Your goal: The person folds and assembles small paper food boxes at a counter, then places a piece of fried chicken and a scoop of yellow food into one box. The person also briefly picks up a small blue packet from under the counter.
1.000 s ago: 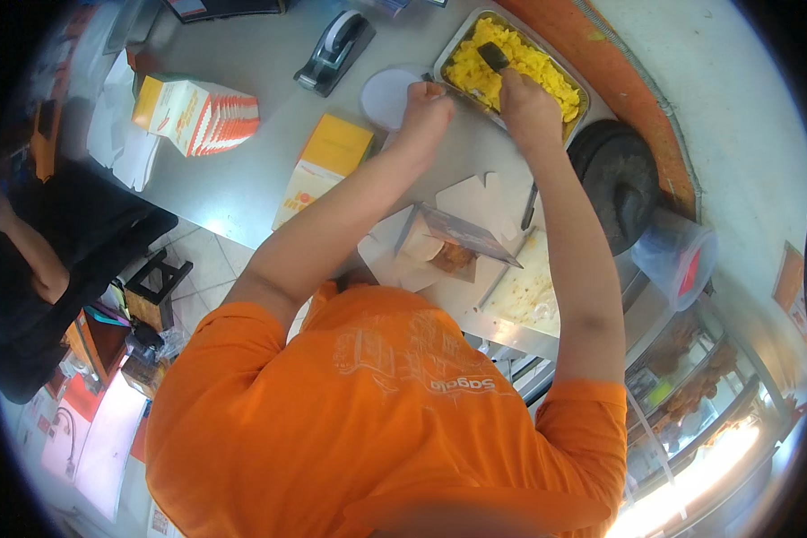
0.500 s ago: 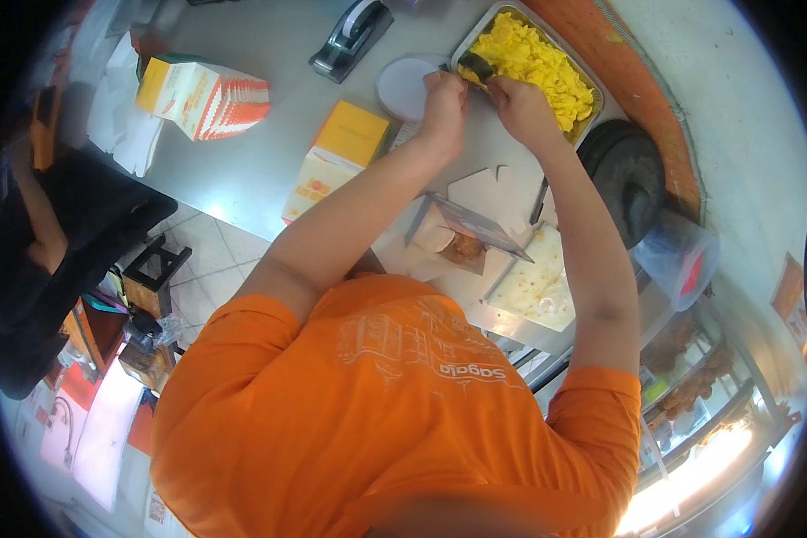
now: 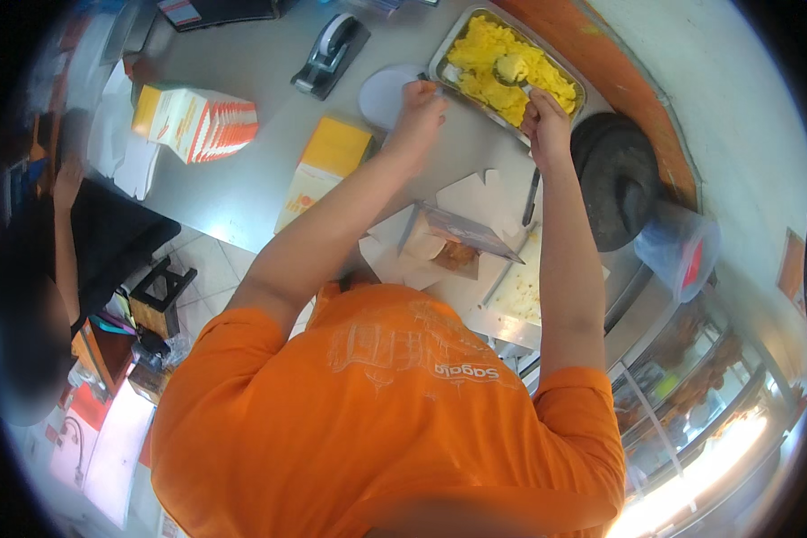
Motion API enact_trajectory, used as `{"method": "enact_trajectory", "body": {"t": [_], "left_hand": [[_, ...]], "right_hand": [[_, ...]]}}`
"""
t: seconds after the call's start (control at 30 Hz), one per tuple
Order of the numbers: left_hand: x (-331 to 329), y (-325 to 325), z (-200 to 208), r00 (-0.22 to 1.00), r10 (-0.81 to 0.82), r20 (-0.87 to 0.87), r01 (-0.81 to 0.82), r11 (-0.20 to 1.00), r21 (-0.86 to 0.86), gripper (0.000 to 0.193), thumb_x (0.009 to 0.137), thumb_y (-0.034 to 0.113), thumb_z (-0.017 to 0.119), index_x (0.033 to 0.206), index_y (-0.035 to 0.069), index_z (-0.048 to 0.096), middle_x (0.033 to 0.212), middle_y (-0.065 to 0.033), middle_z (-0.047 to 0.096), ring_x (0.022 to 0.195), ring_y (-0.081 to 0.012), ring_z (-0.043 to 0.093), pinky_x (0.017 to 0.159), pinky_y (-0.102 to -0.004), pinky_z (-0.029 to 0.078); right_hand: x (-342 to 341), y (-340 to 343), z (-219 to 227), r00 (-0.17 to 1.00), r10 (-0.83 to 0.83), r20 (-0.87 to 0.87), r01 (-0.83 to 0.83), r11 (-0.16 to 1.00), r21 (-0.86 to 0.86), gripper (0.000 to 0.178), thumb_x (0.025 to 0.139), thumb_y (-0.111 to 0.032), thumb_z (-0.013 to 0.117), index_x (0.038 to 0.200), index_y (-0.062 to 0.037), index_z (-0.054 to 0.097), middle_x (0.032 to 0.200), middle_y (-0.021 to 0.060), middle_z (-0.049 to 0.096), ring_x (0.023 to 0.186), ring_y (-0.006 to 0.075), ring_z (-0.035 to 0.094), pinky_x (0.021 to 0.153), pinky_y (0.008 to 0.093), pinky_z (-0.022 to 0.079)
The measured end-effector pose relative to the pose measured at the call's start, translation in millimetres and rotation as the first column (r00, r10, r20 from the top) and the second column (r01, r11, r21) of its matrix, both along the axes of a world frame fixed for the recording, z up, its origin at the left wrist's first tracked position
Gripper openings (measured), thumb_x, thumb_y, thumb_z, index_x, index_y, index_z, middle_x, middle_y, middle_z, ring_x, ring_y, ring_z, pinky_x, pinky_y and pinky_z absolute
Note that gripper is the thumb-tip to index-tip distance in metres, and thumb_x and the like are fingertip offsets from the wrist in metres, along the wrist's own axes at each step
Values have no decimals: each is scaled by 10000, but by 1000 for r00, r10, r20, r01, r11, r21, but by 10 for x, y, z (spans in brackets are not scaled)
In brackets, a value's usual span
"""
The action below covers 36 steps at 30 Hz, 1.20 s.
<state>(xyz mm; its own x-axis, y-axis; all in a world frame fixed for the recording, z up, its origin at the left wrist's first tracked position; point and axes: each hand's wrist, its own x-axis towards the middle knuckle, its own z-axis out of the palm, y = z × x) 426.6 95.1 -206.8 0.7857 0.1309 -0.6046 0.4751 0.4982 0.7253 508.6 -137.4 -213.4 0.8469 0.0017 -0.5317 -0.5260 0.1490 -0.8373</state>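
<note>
A metal tray [image 3: 438,65] of yellow scrambled egg [image 3: 484,56] lies at the far end of the counter. In my right hand [image 3: 547,125], at the tray's near right edge, is a spoon [image 3: 522,86], its bowl heaped with egg. My left hand [image 3: 419,125] hovers beside the tray, near a round white lid [image 3: 387,97]; its fingers are curled, and what they may hold is too small to make out. Between my forearms stands an open paper box [image 3: 475,228] with a piece of browned fried food [image 3: 457,257] inside.
A yellow and white carton [image 3: 327,166], a tape dispenser [image 3: 332,56] and a stack of folded cartons [image 3: 197,121] stand to the left. A dark round lid [image 3: 614,179] and a clear plastic tub [image 3: 677,251] sit at right. Another person's arm [image 3: 65,224] shows at far left.
My hands have moved apart; the left has drawn back from the tray. The spoon in my right hand has shifted right over the egg and now carries a heap of it.
</note>
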Motion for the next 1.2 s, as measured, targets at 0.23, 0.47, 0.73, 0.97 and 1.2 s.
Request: {"method": "enact_trajectory", "body": {"t": [0.23, 0.47, 0.73, 0.97, 1.2], "left_hand": [[-1187, 410, 413, 920, -159, 358, 12, 925, 380, 272, 973, -26, 537, 1235, 35, 578, 1113, -99, 685, 937, -212, 686, 859, -372, 557], [-2289, 586, 345, 247, -939, 239, 198, 291, 936, 298, 933, 13, 639, 1228, 59, 641, 1199, -157, 678, 1130, -356, 648, 990, -463, 514], [-2466, 191, 76, 195, -980, -29, 277, 26, 961, 535, 976, 164, 631, 1500, 109, 533, 1456, -215, 608, 1385, -343, 566, 1228, -554, 344], [-2369, 160, 117, 201, -979, -28, 380, 52, 924, 599, 959, 141, 628, 1536, 78, 480, 1421, -243, 626, 1251, -381, 656, 1175, -566, 394], [-2348, 151, 105, 258, -966, 1, 425, 115, 898, 544, 948, 116, 599, 1480, 39, 516, 1325, -245, 652, 1210, -438, 627, 1080, -568, 431]], "right_hand": [[-717, -546, 1086, 972, -1, 236, 54, 975, -216, 123, 1066, -195, 601, 1027, -82, 627, 710, -64, 361, 614, 77, 335, 577, 266, 295], [-2367, -1036, 1965, 995, -32, 93, 26, 998, 62, 232, 991, -111, 592, 1168, 5, 688, 717, -57, 466, 617, 74, 398, 578, 258, 291], [-3335, -341, 1300, 995, -1, -104, -28, 959, -282, 226, 979, -133, 620, 1157, -11, 690, 684, -57, 490, 572, 86, 440, 550, 256, 348], [-3352, 450, 378, 895, 421, 150, 112, 113, -987, 223, 989, -214, 676, 1155, -112, 784, 891, 185, 765, 767, 327, 765, 686, 414, 573], [-3414, 117, 514, 947, -212, 240, 315, 754, -577, 234, 990, -194, 684, 1147, -35, 752, 797, 101, 692, 672, 219, 661, 623, 358, 501]]}}
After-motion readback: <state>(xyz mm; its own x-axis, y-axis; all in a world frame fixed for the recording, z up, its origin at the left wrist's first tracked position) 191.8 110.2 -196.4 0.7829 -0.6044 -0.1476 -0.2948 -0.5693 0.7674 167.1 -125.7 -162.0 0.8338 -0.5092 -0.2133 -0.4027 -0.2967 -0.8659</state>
